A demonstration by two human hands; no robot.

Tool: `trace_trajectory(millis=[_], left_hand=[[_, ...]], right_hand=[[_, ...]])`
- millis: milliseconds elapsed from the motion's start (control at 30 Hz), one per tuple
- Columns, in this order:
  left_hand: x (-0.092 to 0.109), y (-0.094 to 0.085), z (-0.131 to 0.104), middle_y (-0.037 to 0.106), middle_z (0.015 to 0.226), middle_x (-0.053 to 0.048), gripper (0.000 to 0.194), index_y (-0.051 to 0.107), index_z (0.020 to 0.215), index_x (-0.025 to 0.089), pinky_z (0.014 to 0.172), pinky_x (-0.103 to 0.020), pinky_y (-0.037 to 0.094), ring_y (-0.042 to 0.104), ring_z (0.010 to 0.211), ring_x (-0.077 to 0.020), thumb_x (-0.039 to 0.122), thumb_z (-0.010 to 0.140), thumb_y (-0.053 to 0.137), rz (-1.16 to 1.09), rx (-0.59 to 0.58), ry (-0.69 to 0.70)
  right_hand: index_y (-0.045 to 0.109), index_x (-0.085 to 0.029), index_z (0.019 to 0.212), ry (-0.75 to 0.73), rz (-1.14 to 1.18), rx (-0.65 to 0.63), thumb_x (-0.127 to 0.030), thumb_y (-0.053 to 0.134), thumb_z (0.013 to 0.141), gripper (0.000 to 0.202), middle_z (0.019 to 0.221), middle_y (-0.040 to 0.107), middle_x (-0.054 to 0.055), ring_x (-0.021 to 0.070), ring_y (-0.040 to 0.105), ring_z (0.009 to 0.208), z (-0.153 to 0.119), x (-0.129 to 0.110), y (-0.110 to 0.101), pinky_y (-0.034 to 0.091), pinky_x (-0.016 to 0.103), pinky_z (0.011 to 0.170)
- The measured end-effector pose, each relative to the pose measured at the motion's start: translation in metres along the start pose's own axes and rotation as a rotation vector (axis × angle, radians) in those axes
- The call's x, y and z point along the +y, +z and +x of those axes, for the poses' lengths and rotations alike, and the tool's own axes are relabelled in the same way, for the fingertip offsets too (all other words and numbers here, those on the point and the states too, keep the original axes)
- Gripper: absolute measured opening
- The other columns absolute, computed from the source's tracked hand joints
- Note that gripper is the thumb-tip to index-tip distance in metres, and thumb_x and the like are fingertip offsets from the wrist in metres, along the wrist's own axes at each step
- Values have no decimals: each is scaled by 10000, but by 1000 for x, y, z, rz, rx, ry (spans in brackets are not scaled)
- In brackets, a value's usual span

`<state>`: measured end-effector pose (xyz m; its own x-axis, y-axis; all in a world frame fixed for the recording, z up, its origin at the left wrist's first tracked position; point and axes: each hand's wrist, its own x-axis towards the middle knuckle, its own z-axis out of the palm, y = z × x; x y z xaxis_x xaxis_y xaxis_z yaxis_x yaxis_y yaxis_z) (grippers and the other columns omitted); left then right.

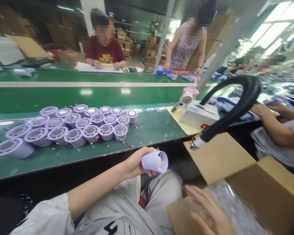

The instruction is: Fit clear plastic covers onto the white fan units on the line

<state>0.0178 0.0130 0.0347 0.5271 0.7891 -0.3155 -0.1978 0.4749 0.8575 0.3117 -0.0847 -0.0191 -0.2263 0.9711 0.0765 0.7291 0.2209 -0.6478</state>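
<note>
My left hand (136,163) is closed round a lilac fan housing (150,161), a short tube whose open end faces right and shows white fan blades inside. It is held above my lap, just off the table's front edge. Lower right, my right hand (210,212) is blurred, fingers stretched and apart from the thumb, at the near side of a cardboard box (264,189). Clear plastic pieces (235,202) lie in that box beside the hand. Whether a clear piece is between the fingers is too blurred to make out. Several similar lilac housings (90,130) stand in rows on the green table (152,130).
A white device (199,114) with a red display stands on the table's right. Its thick black hose (245,104) arches over the box flap. Two people work across the green table; another person's arms (274,120) are at right. A slanting post (222,42) rises behind the device.
</note>
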Motion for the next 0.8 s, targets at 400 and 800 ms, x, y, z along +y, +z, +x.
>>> trace_trajectory(millis=[400,800], left_hand=[[-10,1,-6,580,967,-30,139,684,920,185,835,-283,426,557,911,-150,260,864,581,873,-317,295],[-45,-9,1,516,1295,-109,703,626,1213,272,1020,-449,425,512,1204,-291,447,571,853,892,-215,442]], right_hand=[[685,-205,880,-111,-102,-104,-62,738,722,220,1288,517,118,313,555,1116,42,-87,16,530,450,854],[589,-184,643,212,577,52,-313,613,840,237,988,589,77,218,580,918,41,-87,21,482,273,624]])
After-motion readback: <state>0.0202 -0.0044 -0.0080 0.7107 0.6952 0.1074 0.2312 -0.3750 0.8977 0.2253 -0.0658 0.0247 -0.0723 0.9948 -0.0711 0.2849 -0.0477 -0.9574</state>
